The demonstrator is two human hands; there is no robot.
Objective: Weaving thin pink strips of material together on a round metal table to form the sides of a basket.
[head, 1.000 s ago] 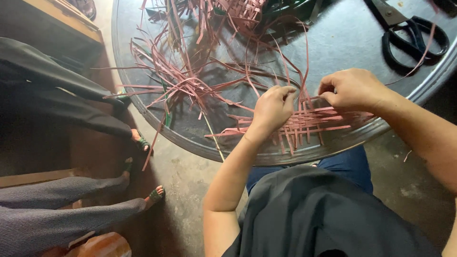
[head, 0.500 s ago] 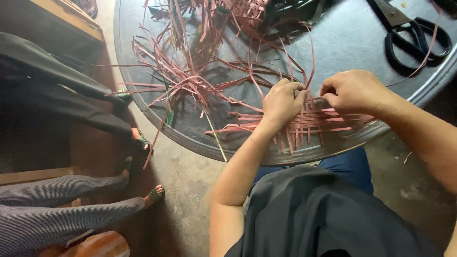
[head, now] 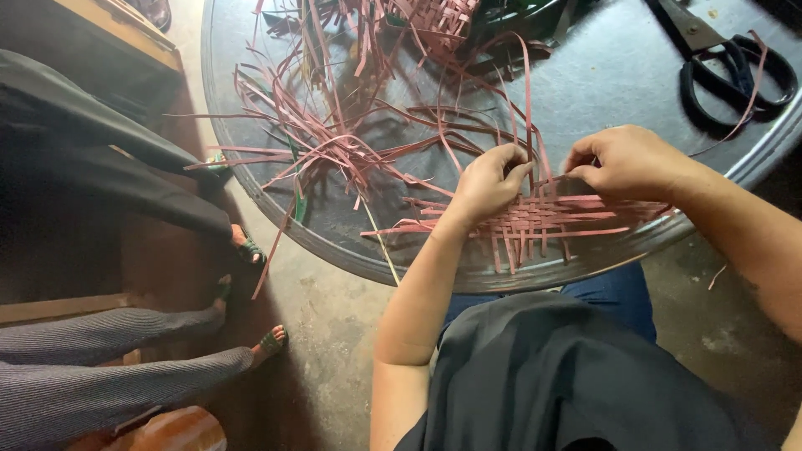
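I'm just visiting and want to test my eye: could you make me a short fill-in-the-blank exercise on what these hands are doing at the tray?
1. Both hands rest on a small woven mat made of ____ strips.
2. The left hand and right hand work at the near edge of a round metal ____.
3. At the far right of the tray lies a pair of black ____.
4. Loose strips lie piled to the ____ of the mat.

Missing words: pink; tray; scissors; left
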